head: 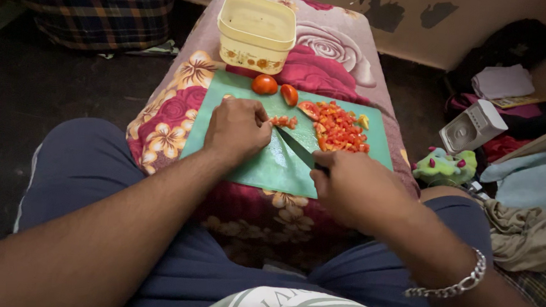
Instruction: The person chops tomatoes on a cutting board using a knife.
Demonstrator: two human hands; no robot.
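A green cutting board [278, 166] lies on a floral cushion in front of my knees. My right hand [352, 189] grips a dark-bladed knife [295, 147] whose tip points at a small tomato strip [284, 120]. My left hand [237, 130] rests on the board with its fingertips pinning that strip. A pile of diced tomato [339, 129] sits at the board's right. A whole tomato [265, 84] and a tomato half [290, 94] lie at the board's far edge.
A pale yellow plastic tub [256, 31] stands on the floral cushion [162, 129] beyond the board. A green plush toy [443, 167], a white device [473, 126] and heaped clothes [524, 229] lie at the right. A plaid cushion [97, 7] sits far left on the dark floor.
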